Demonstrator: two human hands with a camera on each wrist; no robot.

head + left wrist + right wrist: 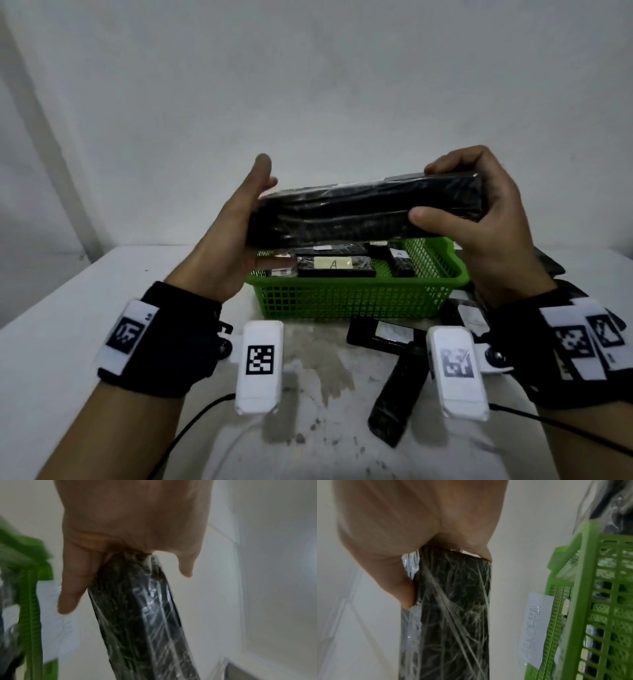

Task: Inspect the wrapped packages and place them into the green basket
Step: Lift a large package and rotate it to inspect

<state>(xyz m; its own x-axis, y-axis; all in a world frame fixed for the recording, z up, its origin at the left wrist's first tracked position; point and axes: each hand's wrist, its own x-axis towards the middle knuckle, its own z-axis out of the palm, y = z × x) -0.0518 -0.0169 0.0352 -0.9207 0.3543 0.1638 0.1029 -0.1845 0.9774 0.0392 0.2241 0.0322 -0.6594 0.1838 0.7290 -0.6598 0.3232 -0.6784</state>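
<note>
A long black package (363, 212) wrapped in clear film is held level above the green basket (342, 301). My left hand (263, 212) supports its left end with the palm; the fingers lie straight beneath and the thumb points up, clear of it. In the left wrist view the package (142, 615) runs away from the palm. My right hand (426, 192) grips the right end, thumb on the near face and fingers curled over the top. The right wrist view shows that thumb pressed on the package (453, 608). Inside the basket lie wrapped packages, one labelled A (334, 265).
More black wrapped packages lie on the white table in front of the basket (397, 394) (380, 334) and to its right (548, 263). A paper label (536, 628) hangs on the basket wall (599, 601). A wall stands close behind. Cables trail toward me.
</note>
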